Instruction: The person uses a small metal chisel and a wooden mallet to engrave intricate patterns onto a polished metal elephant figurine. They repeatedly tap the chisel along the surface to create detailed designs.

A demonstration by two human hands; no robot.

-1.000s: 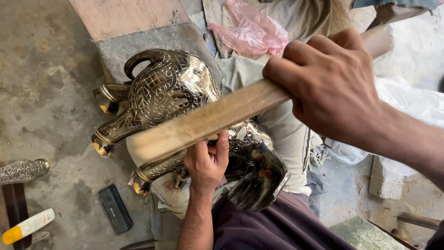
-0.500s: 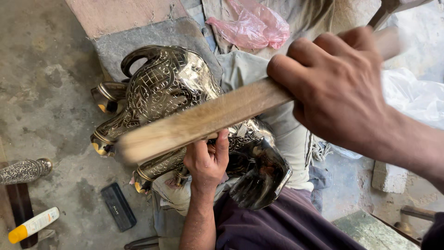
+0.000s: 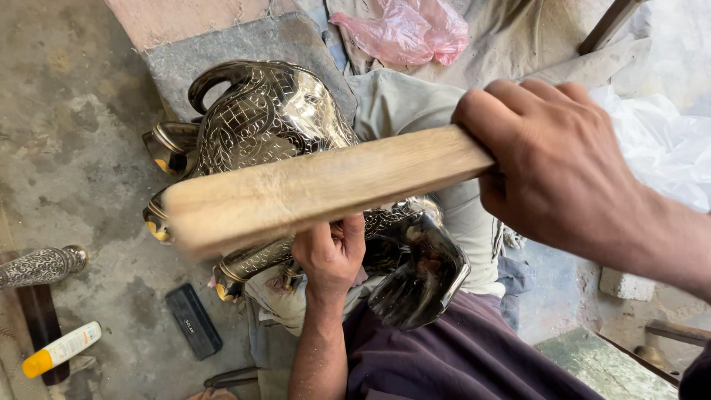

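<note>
A pale, flat wooden bat (image 3: pixel 318 189) slants across the middle of the frame over an engraved, shiny dark-metal animal figure (image 3: pixel 274 122) lying on its side at centre-left.

White tube, orange cap (image 3: pixel 61 348), lying lower left on floor; small black labelled box (image 3: pixel 192 321) beside; pink plastic bag (image 3: pixel 406 30) top.

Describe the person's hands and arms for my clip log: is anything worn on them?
Both are bare. The left hand and its forearm show no glove, ring, watch or sleeve; pale dust specks cling to the forearm. The right hand is also ungloved and ringless, its wrist bare, with no sleeve up to the picture's edge.
</note>
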